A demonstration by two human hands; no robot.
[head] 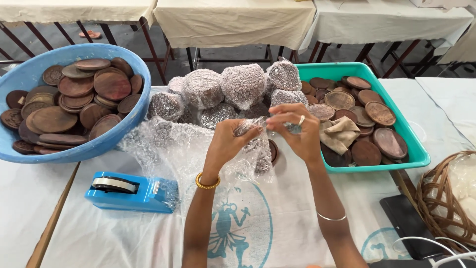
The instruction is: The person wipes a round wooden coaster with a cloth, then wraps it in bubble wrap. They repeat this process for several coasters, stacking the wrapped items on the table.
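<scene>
At the table's left edge a blue basin [29, 74] holds stacked brown wooden discs [74, 106], with a blue tape dispenser [131, 191] set close in front, probably for easy reach. Mid-table, the left hand [225, 144] and right hand [297, 131] pinch a bubble-wrap sheet [163, 144] around a disc [272, 151]; fingers are narrowed on the film, the disc just below the fingertips. Behind lie wrapped bundles [243, 84]. Toward the right edge, a teal tray [414, 154] keeps more discs.

wicker basket [446, 198] cut off, disc [272, 151] half hidden
</scene>
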